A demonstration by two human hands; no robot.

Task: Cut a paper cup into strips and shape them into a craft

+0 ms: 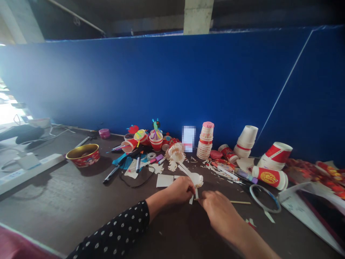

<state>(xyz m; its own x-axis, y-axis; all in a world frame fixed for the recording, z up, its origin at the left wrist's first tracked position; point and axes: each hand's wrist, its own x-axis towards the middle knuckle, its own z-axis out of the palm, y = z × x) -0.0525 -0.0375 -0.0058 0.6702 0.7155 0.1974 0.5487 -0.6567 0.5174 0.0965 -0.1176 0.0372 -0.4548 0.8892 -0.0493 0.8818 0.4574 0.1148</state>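
Observation:
A white paper cut-out with a frilled edge and narrow strips lies in front of me. My left hand is closed in a pinch at its lower edge, where paper strips hang down. Just to the right, my right hand has its fingers curled around a thin wooden stick. The stick's far end sticks out on the right of that hand; its tip shows near the strips. Beside my left hand lies a flat white paper piece. Behind stands a frilled paper shape.
Stacked paper cups and decorated cups line the blue partition. Markers, paper scraps and a tape ring lie around. A gold-rimmed red bowl and a power strip are left; a tablet is right.

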